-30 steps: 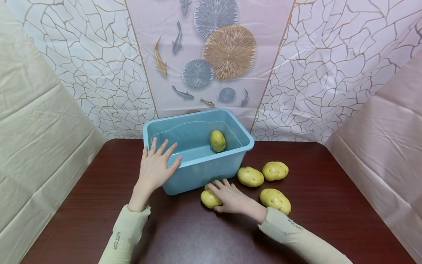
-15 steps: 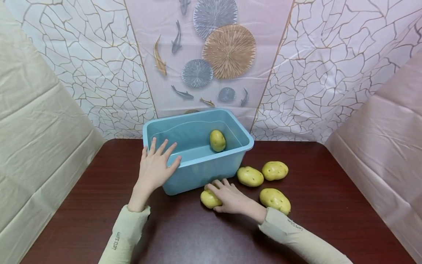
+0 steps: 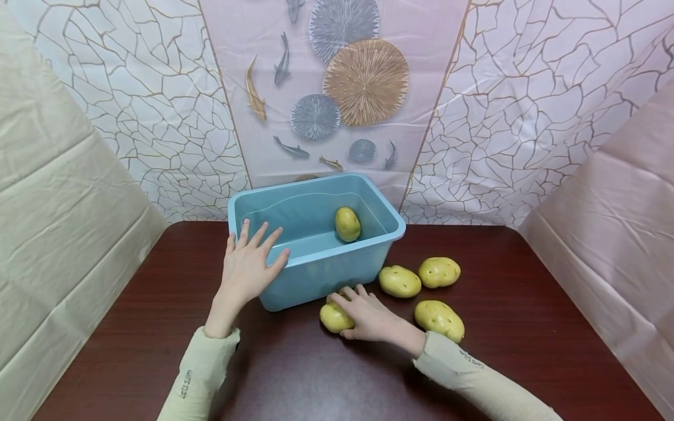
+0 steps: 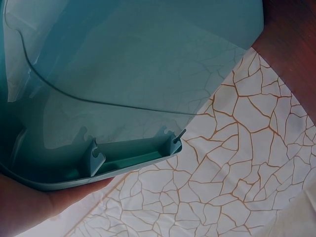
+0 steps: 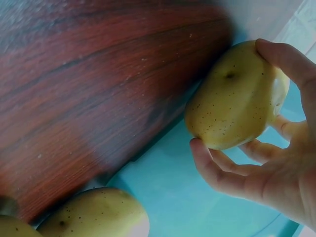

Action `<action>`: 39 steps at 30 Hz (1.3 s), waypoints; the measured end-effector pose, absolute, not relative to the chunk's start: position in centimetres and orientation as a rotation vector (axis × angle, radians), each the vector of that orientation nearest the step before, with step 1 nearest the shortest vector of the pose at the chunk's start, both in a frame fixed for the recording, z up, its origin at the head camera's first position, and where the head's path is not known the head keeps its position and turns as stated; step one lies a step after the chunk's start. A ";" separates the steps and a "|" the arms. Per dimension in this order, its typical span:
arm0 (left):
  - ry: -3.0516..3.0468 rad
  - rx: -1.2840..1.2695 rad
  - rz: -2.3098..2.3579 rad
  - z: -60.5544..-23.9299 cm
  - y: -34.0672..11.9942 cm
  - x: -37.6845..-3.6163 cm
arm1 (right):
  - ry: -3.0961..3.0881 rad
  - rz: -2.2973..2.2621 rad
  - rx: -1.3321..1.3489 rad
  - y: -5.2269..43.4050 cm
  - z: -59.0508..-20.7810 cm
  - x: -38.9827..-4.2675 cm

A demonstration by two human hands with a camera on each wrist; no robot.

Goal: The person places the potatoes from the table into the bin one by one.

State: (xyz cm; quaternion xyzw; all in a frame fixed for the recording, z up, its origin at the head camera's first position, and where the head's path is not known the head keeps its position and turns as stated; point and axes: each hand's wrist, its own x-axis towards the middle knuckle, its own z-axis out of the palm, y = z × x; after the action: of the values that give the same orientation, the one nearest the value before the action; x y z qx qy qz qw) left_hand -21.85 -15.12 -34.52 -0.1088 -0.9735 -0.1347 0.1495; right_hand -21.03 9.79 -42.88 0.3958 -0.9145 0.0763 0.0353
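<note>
A light blue plastic tub stands on a dark wooden table, with one yellow potato inside it. My left hand rests flat with straight fingers on the tub's near left rim. My right hand curls its fingers and thumb round a potato lying on the table against the tub's front wall. In the right wrist view that potato sits in the curled fingers.
Three more potatoes lie on the table right of the tub: one near its corner, one beside that, one nearer me, by my right sleeve. Patterned sheets hang behind and at both sides.
</note>
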 end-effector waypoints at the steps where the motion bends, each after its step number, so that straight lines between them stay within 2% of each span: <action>1: -2.797 -0.312 -0.386 -34.5 -15.1 -21.8 | -2.809 0.235 1.215 9.8 -42.9 -21.0; 39: -2.790 -0.316 -0.386 -34.6 -15.2 -22.0 | -2.775 0.226 1.172 10.2 -42.0 -20.2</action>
State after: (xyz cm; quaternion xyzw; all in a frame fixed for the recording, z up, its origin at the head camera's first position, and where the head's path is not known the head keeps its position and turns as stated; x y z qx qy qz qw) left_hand -21.95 -15.19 -34.58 -0.1103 -0.9728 -0.1345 0.1530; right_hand -20.21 10.23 -42.03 0.3871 -0.9170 0.0747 0.0603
